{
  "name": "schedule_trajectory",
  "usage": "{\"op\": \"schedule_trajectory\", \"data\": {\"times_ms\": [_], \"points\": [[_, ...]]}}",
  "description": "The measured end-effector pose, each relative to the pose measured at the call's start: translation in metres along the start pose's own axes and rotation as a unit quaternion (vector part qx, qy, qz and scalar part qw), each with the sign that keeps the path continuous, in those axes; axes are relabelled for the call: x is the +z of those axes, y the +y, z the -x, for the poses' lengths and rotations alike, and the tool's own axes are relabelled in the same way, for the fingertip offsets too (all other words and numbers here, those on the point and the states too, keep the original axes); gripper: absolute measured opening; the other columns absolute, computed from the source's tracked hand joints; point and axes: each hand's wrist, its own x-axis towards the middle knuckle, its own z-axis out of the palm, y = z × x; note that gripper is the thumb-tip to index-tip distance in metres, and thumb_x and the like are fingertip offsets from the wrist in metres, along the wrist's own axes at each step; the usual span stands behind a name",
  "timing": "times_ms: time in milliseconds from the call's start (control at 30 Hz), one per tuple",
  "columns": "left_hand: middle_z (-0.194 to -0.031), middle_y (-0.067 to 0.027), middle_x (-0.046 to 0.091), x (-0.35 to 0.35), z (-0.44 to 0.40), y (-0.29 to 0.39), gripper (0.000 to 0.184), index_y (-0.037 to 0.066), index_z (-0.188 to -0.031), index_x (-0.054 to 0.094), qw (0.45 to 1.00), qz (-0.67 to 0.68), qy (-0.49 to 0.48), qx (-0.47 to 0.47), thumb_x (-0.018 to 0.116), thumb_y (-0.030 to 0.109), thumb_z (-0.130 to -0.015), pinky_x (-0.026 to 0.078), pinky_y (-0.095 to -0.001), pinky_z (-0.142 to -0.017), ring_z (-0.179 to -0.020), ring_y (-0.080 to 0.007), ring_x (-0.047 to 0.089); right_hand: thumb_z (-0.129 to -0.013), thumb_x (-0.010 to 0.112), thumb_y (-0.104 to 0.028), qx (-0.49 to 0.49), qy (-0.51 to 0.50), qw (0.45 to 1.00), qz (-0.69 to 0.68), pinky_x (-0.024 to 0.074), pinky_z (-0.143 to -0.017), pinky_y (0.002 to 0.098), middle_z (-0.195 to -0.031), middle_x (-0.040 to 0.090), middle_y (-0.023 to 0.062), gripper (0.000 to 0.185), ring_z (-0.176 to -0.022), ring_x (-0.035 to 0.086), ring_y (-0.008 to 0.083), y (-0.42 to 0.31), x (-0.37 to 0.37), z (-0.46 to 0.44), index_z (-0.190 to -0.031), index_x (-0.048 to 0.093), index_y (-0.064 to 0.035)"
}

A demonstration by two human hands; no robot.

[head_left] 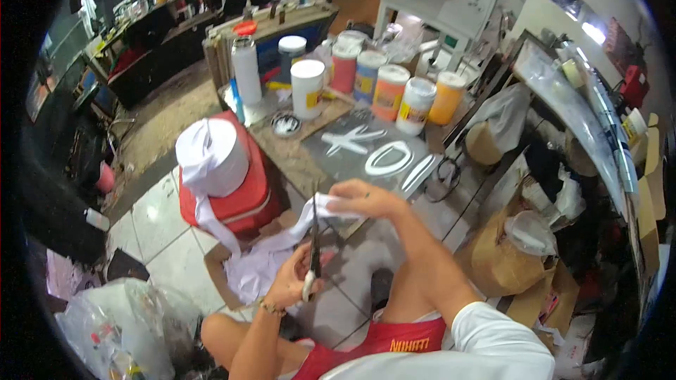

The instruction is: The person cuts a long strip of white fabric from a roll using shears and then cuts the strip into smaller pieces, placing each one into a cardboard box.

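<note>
My left hand (290, 280), with a bracelet at its wrist, is closed around the handles of a pair of scissors (315, 243), blades pointing up and away from me. My right hand (370, 198) pinches the end of a white fabric strip (303, 225) beside the blades. The strip passes behind or between the blades; I cannot tell which. It trails down to white cloth (250, 276) heaped in a cardboard box (215, 278). Further strip hangs from a large white roll (224, 158), which rests on a red cooler-like box (264, 179).
Several paint tubs (389, 91) stand on a low board behind a dark panel (338, 151) with white painted marks. A clear plastic bag (130, 324) lies at lower left. Cardboard boxes (503, 257) crowd the right side. Far left are a bench (158, 10) and bottles.
</note>
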Motion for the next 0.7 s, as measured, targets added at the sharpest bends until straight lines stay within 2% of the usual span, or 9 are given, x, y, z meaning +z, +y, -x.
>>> {"op": "schedule_trajectory", "data": {"times_ms": [100,167,267,333,367,400,467,533,700], "points": [[-0.139,-0.0135,0.051,0.002,-0.002,0.003,0.087,0.004,-0.145,0.033,0.999,0.002,-0.030,0.021,0.081,0.005,-0.072,0.044,-0.0295,-0.100,-0.128,-0.0193,0.051,-0.092,0.067,-0.038,0.003,-0.016,1.000,-0.023,0.0415,-0.070,0.0245,-0.086,0.060,-0.0041,0.036,-0.080,0.051,0.0057,0.001,0.007,-0.003,-0.100,0.066,-0.0026],[-0.136,-0.0155,0.055,0.006,-0.001,0.009,0.085,0.004,-0.143,0.034,0.995,0.095,-0.008,-0.041,0.081,0.005,-0.072,0.046,-0.0296,-0.097,-0.125,-0.0191,0.053,-0.093,0.067,-0.038,0.014,-0.023,0.999,-0.037,0.0416,-0.070,0.0244,-0.087,0.060,-0.0042,0.036,-0.080,0.051,0.0054,-0.001,0.008,-0.004,-0.102,0.066,-0.0028],[-0.134,-0.0172,0.057,0.014,0.001,0.013,0.084,0.004,-0.142,0.035,0.997,0.063,0.005,-0.031,0.081,0.003,-0.072,0.048,-0.0304,-0.095,-0.121,-0.0195,0.056,-0.093,0.067,-0.037,0.010,-0.048,0.994,-0.099,0.0418,-0.069,0.0233,-0.086,0.060,-0.0045,0.035,-0.078,0.051,0.0051,-0.002,0.010,-0.004,-0.105,0.065,-0.0040],[-0.135,-0.0197,0.055,0.013,0.003,0.010,0.080,0.003,-0.141,0.036,0.998,0.060,0.001,-0.035,0.078,0.000,-0.074,0.050,-0.0321,-0.093,-0.121,-0.0221,0.057,-0.095,0.065,-0.035,0.008,-0.068,0.990,-0.127,0.0416,-0.070,0.0220,-0.092,0.059,-0.0034,0.035,-0.082,0.051,0.0053,0.002,0.009,-0.006,-0.112,0.063,-0.0043],[-0.135,-0.0223,0.054,0.012,0.003,0.008,0.082,0.004,-0.141,0.035,0.998,0.057,-0.007,-0.036,0.080,0.001,-0.074,0.050,-0.0362,-0.095,-0.122,-0.0276,0.057,-0.095,0.065,-0.035,0.008,-0.066,0.990,-0.125,0.0416,-0.070,0.0220,-0.092,0.059,-0.0034,0.035,-0.082,0.051,0.0053,0.006,0.009,-0.007,-0.112,0.063,-0.0043],[-0.135,-0.0248,0.053,0.011,0.002,0.007,0.083,0.004,-0.142,0.034,0.998,0.053,-0.015,-0.036,0.081,0.003,-0.073,0.050,-0.0403,-0.098,-0.124,-0.0332,0.056,-0.096,0.064,-0.033,-0.027,-0.050,0.992,-0.117,0.0430,-0.074,0.0222,-0.099,0.058,-0.0018,0.036,-0.086,0.053,0.0060,0.007,0.010,-0.009,-0.118,0.062,-0.0047],[-0.134,-0.0247,0.054,0.012,0.001,0.009,0.083,0.004,-0.141,0.034,0.996,0.073,-0.018,-0.043,0.081,0.003,-0.073,0.050,-0.0412,-0.098,-0.123,-0.0336,0.056,-0.096,0.063,-0.031,-0.062,-0.033,0.992,-0.106,0.0443,-0.078,0.0224,-0.106,0.058,-0.0003,0.037,-0.091,0.054,0.0067,0.009,0.012,-0.010,-0.123,0.060,-0.0051],[-0.134,-0.0246,0.054,0.014,0.001,0.012,0.082,0.004,-0.141,0.035,0.994,0.093,-0.020,-0.051,0.081,0.003,-0.074,0.050,-0.0421,-0.098,-0.122,-0.0340,0.057,-0.097,0.062,-0.028,-0.054,-0.055,0.967,-0.242,0.0454,-0.087,0.0245,-0.117,0.055,0.0011,0.043,-0.102,0.054,0.0082,-0.001,0.018,-0.008,-0.133,0.054,-0.0046],[-0.133,-0.0240,0.055,0.017,0.003,0.017,0.085,0.004,-0.141,0.034,0.995,0.094,-0.032,-0.019,0.083,0.006,-0.072,0.049,-0.0421,-0.099,-0.121,-0.0329,0.058,-0.099,0.058,-0.024,-0.070,-0.087,0.953,-0.283,0.0469,-0.094,0.0287,-0.121,0.060,0.0030,0.044,-0.107,0.056,0.0107,-0.008,0.027,-0.012,-0.137,0.049,-0.0043]]}}
